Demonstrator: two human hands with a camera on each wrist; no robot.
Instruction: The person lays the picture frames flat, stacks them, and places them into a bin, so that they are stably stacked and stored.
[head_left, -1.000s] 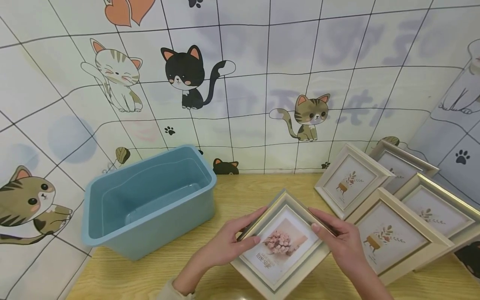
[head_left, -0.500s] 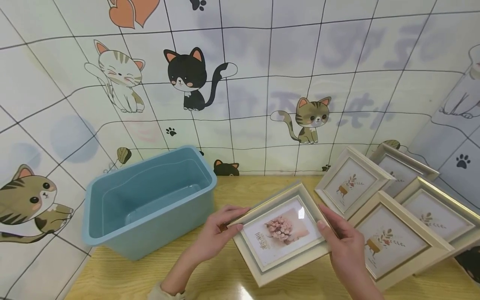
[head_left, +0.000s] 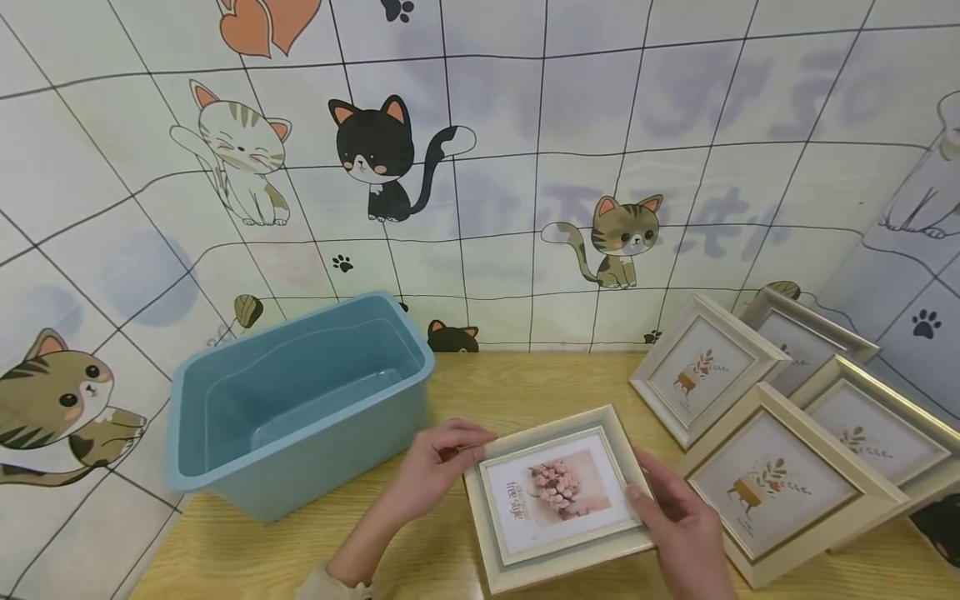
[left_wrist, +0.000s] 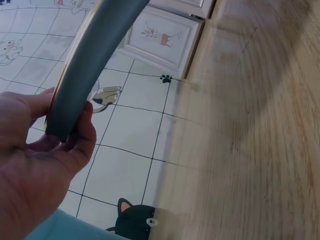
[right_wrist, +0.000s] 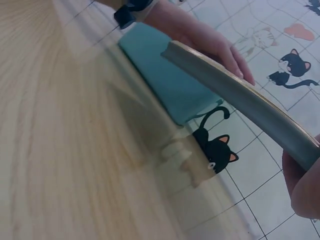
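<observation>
Frame (head_left: 558, 502): head view shows flower print (head_left: 566, 486); wrist views, only edge (left_wrist: 87, 70)

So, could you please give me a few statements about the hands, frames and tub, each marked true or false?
1. The left hand and the right hand hold the same picture frame. True.
2. The blue tub is to the right of the held frame. False: it is to the left.
3. Four other frames stand to the right of the held one. True.
4. The picture in the held frame shows a black cat. False: it shows pink flowers.
5. Cartoon cats are printed on the wall. True.
</observation>
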